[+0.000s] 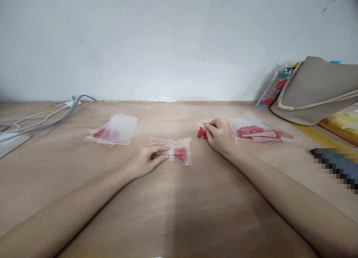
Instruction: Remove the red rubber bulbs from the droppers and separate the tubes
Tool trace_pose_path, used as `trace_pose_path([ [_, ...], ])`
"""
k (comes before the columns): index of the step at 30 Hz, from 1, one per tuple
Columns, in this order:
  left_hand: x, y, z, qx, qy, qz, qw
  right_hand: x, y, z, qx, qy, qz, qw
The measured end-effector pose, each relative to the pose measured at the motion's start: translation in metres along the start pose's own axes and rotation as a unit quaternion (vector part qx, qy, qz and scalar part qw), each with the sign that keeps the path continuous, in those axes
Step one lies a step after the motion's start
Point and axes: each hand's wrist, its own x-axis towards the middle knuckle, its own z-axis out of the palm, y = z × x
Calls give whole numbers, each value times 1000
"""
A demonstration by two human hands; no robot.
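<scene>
My left hand (148, 157) is closed on a clear plastic bag (187, 142), thumb and fingers gripping its left part. Inside the bag lie several sticks with red ends (179, 153), pointing right. To the right, my right hand (219, 134) pinches at a small group of white sticks with red tips (201, 132) on the table. Its thumb and fingertips are together at the sticks' pale shafts; how many they hold is hidden. Just right of this hand lies a pile of clear bags with red-tipped sticks (251, 131).
Clear zip bags (123, 129), some with red pieces showing, lie left on the wooden table (140, 213). Cables (61, 118) run along the far left. A grey drawstring bag (313, 90), a colourful package (275, 88) and a pixelated dark object (335, 164) are at right.
</scene>
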Motion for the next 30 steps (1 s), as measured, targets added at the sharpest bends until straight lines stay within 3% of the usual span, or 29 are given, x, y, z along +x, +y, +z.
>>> trace_pose_path([
  [11, 1, 4, -2, 6, -6, 2, 1000, -9, 3, 1, -87, -12, -7, 996],
  [17, 0, 4, -3, 16, -7, 6, 1000, -9, 1, -1, -74, -3, 16, 997],
  [20, 0, 4, -4, 25, -8, 7, 1000, -8, -10, -8, -21, 11, 43, 999],
  [25, 0, 6, -5, 35, -29, 22, 999, -10, -36, -17, 148, -108, -13, 983],
  [30, 2, 8, -6, 36, -63, 26, 997, -11, -48, -15, 182, -176, -18, 967],
])
